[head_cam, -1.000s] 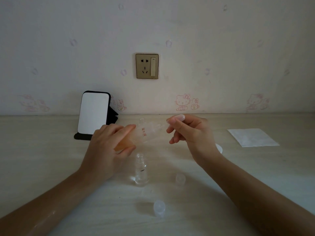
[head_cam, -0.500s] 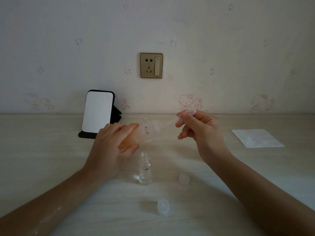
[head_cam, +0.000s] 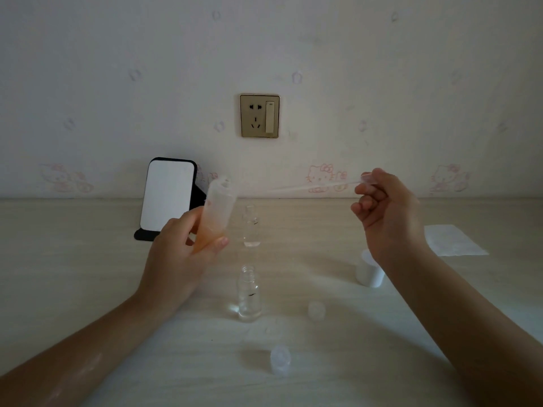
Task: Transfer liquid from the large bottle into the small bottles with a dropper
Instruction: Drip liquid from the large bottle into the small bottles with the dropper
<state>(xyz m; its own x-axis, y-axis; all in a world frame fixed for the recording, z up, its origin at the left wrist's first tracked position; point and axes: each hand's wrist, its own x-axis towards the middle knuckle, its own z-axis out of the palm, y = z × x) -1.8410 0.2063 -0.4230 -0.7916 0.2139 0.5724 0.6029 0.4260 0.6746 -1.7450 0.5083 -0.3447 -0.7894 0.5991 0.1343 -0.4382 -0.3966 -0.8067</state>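
Now the dropper (head_cam: 311, 187) lies nearly level, tip pointing left, clear of the large bottle (head_cam: 216, 211) mouth, bulb pinched by the right hand (head_cam: 385, 212). Left hand (head_cam: 179, 254) wraps the tilted bottle; the near small bottle (head_cam: 249, 293) stands below, between both hands.

Clear plastic small bottle (head_cam: 249, 295), matt wood-look table (head_cam: 88, 274).

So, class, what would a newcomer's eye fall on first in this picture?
The left hand tilts a translucent plastic large bottle of orange liquid at centre-left. The right hand holds a thin clear dropper level beside it, above two small clear glass bottles standing open on the pale table.
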